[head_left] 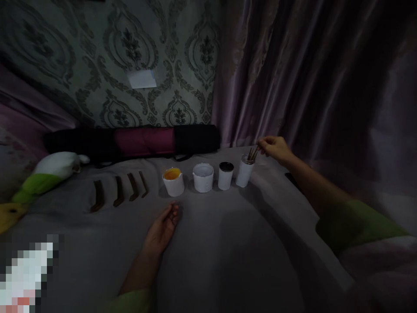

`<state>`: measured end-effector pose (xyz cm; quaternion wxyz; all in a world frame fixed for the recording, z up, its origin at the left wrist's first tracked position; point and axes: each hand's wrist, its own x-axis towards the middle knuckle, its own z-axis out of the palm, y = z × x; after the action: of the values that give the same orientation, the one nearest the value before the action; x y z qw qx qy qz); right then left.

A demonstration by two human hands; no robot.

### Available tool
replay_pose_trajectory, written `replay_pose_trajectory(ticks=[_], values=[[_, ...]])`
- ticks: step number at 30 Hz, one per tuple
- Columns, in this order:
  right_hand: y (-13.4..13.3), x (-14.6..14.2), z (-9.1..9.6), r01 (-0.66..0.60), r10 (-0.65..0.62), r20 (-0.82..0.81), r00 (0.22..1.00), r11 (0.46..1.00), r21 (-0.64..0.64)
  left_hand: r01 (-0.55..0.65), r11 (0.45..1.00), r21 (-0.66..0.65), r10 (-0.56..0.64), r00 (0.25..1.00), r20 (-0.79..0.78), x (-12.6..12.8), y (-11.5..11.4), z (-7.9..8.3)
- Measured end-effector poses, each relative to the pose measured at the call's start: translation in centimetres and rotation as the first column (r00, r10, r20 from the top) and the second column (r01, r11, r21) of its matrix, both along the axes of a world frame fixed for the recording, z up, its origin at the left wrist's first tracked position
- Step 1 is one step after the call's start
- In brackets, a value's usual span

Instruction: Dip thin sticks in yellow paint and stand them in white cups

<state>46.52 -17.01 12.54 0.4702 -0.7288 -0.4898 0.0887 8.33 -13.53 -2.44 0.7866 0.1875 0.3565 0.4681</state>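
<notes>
My right hand (pixel 273 147) pinches the top of a thin brown stick (pixel 256 151) at the rim of a tall white cup (pixel 244 174). Several similar thin sticks (pixel 250 155) stand in that cup. My left hand (pixel 165 226) lies palm up on the grey cloth with its fingers loosely curled and nothing visible in them. Just beyond it stands a white cup with orange contents (pixel 174 187). To the right come a wider white cup with pale contents (pixel 203 182) and a white cup with dark contents (pixel 224 179).
Several L-shaped brown pieces (pixel 118 191) lie in a row on the grey cloth (pixel 202 252). A black and maroon roll (pixel 146 141) lies along the wall. Plush toys (pixel 48 171) are at the left, and a purple curtain (pixel 247 87) hangs behind the cups.
</notes>
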Motion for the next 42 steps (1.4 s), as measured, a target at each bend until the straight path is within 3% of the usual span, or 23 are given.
replay_pose_trajectory(ticks=[29, 42], values=[[0.1, 0.3, -1.5, -0.027, 0.025, -0.084, 0.996, 0.999, -0.020, 0.010, 1.000, 0.017, -0.010, 1.000, -0.009, 0.0, -0.1, 0.0], [-0.6, -0.6, -0.5, -0.001, -0.006, -0.130, 0.991, 0.999, -0.052, 0.009, 1.000, 0.010, -0.009, 1.000, 0.008, 0.1, -0.1, 0.4]])
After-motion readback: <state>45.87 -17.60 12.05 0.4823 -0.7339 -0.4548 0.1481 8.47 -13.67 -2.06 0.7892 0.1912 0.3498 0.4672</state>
